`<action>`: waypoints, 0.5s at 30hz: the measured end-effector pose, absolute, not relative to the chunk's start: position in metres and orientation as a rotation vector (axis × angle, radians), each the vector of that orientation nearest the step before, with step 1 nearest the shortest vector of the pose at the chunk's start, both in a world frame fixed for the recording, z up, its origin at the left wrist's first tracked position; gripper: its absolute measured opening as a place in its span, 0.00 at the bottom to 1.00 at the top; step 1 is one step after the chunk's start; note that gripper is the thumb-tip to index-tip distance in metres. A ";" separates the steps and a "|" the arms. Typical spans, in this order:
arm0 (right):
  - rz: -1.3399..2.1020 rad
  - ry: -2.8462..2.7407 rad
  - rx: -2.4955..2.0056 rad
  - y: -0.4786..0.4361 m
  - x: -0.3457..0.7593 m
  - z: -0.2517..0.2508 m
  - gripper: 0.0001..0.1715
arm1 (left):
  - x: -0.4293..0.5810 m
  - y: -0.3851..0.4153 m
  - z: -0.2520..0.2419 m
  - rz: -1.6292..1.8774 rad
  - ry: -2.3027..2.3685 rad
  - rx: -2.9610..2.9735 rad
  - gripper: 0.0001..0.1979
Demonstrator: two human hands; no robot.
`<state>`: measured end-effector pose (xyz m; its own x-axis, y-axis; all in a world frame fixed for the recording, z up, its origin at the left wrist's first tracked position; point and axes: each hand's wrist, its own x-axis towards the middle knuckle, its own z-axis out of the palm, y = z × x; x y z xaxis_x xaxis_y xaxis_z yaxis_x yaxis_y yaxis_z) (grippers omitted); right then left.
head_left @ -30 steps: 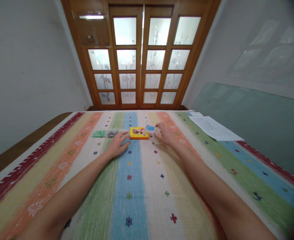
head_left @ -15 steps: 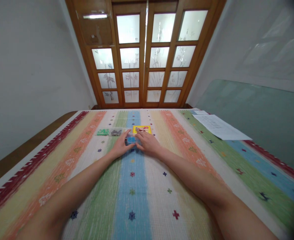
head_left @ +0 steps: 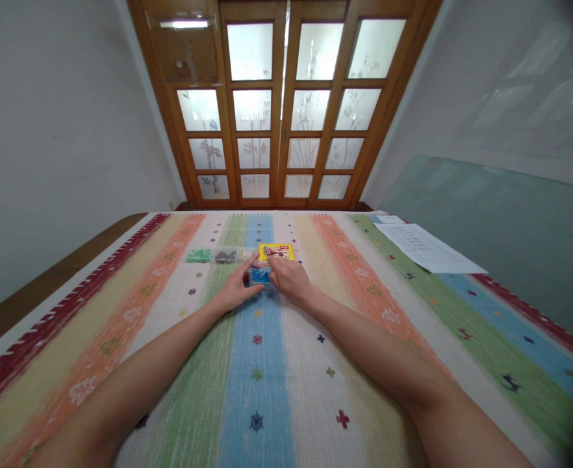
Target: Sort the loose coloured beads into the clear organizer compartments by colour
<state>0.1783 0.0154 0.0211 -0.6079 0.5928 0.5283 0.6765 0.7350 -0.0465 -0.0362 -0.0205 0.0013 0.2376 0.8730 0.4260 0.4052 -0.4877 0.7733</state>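
A small clear plastic box point(head_left: 260, 277) with blue pieces inside lies on the blue stripe of the cloth, between my hands. My left hand point(head_left: 235, 290) grips its left side, thumb along the near edge and index finger reaching to the far edge. My right hand point(head_left: 290, 278) is closed at the box's right side, fingers curled at its top edge; the exact fingertip contact is hidden. Right behind the box lies a yellow printed packet point(head_left: 277, 251), partly covered by my right fingers.
Left of my hands, clear boxes stand in a row, one with green pieces point(head_left: 199, 255) and one with dark pieces point(head_left: 225, 256). Printed paper sheets point(head_left: 425, 248) lie at the right on the striped cloth point(head_left: 257, 364). Wooden glazed doors point(head_left: 279, 110) stand beyond the table.
My right fingers have curled in and drawn slightly right, and more of the blue pieces shows. My left hand keeps its place at the box's left side.
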 end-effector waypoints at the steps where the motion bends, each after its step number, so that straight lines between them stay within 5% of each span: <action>1: -0.217 -2.395 -0.953 0.017 0.180 0.022 0.13 | -0.036 -0.021 0.002 1.185 1.126 1.978 0.46; 5: -0.208 -2.326 -0.901 0.018 0.188 0.023 0.13 | -0.035 -0.024 0.006 1.166 0.978 1.928 0.52; 15: -0.012 -2.152 -0.869 0.012 0.186 0.014 0.14 | -0.043 -0.013 -0.010 1.248 0.991 1.813 0.44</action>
<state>0.1859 0.0125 0.0135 -0.4462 0.5800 0.6815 0.5876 0.7642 -0.2658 -0.0427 -0.0132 -0.0098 0.2386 0.8825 0.4053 0.1948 -0.4523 0.8703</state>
